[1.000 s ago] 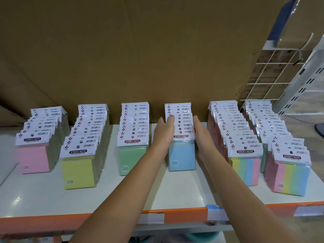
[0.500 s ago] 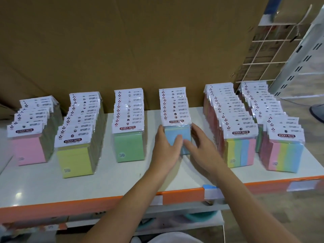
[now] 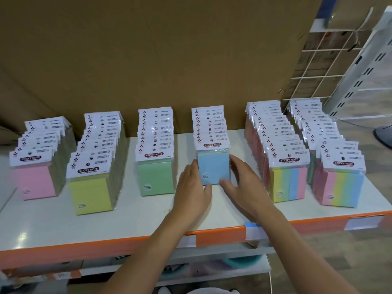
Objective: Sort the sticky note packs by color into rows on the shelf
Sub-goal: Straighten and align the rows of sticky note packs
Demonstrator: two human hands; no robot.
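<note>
Rows of sticky note packs stand on the white shelf (image 3: pixel 131 217): a pink row (image 3: pixel 36 181), a yellow row (image 3: pixel 90 194), a green row (image 3: pixel 156 179), a blue row (image 3: pixel 213 168) and two rainbow rows (image 3: pixel 289 183) (image 3: pixel 342 187). My left hand (image 3: pixel 193 189) lies at the lower left of the front blue pack with straight fingers touching its left edge. My right hand (image 3: pixel 244 185) rests at the pack's lower right, fingers against its right side and thumb near its bottom edge.
A brown cardboard wall (image 3: pixel 148 60) backs the shelf. An orange front rail (image 3: pixel 222 236) carries white and blue label tags. A wire grid (image 3: pixel 318 66) and a white slotted upright (image 3: pixel 364 66) stand at the right. A lower shelf (image 3: pixel 191 268) holds blurred items.
Both hands have slid from the sides of the blue row down to its front pack, then spread slightly apart to its lower corners. The camera view has shifted a little.
</note>
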